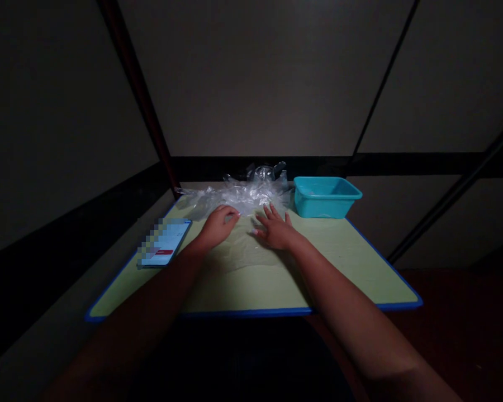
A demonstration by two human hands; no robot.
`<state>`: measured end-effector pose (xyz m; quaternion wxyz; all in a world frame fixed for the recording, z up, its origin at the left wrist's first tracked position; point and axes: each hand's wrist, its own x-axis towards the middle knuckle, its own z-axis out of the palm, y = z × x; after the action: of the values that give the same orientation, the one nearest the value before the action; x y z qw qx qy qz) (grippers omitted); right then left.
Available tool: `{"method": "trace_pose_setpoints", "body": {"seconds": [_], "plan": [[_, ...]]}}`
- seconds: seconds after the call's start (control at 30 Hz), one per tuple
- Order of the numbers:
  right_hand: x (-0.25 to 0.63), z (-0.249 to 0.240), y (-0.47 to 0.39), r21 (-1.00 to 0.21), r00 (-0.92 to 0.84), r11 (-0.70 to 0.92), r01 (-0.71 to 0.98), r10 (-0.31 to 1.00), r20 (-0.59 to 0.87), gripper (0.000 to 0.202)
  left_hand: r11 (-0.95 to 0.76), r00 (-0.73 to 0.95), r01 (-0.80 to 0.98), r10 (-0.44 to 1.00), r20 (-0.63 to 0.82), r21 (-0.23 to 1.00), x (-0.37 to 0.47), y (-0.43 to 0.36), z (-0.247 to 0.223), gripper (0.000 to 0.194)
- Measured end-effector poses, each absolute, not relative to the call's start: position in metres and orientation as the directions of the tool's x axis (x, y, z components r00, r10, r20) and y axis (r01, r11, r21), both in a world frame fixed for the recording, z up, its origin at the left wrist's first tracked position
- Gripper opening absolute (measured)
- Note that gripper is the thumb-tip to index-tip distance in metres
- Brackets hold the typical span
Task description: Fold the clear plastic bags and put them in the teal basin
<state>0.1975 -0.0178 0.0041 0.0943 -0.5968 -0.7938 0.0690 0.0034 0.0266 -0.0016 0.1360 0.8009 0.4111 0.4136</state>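
A clear plastic sheet or bag [243, 254] lies flat on the yellow-green table [343, 279], between and in front of my hands. My left hand [221, 223] has thumb and forefinger pinched at the upper left part of this clear plastic. To its right, my right hand [275, 228] is spread, palm down, over the plastic's right side, holding nothing. Just beyond both hands sits a crumpled heap of clear plastic bags [251, 192] along the table's far edge.
A turquoise plastic basin [327, 205] stands at the far right of the table. A phone with a lit screen [165, 243] lies at the left edge. Blue edging rims the table, and dark panelled walls rise behind and to the left.
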Motion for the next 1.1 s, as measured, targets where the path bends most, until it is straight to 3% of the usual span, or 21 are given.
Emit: {"method": "trace_pose_setpoints", "body": {"seconds": [0.13,0.23,0.5,0.77,1.1], "plan": [[0.19,0.006,-0.025,-0.325,-0.444,0.438,0.838,0.894,0.059,0.073,-0.474,0.051,0.342,0.872,0.488,0.811,0.002,0.032,0.003,0.025],[0.18,0.006,-0.034,-0.369,-0.562,0.54,0.756,0.825,0.056,0.083,-0.405,-0.028,0.196,0.908,0.418,0.893,0.002,0.035,0.004,0.029],[0.149,-0.01,-0.045,-0.414,-0.776,0.78,0.47,0.588,0.227,0.043,-0.374,-0.067,0.137,0.92,0.385,0.917,0.005,0.034,0.003,0.031],[0.147,-0.015,-0.038,-0.456,-0.731,0.792,0.406,0.581,0.358,0.01,-0.347,-0.001,0.095,0.937,0.349,0.933,0.009,0.027,0.007,0.032],[0.151,-0.002,-0.042,-0.456,-0.73,0.794,0.403,0.579,0.362,0.007,-0.305,0.038,0.087,0.952,0.303,0.948,0.01,0.023,0.01,0.038]]}}
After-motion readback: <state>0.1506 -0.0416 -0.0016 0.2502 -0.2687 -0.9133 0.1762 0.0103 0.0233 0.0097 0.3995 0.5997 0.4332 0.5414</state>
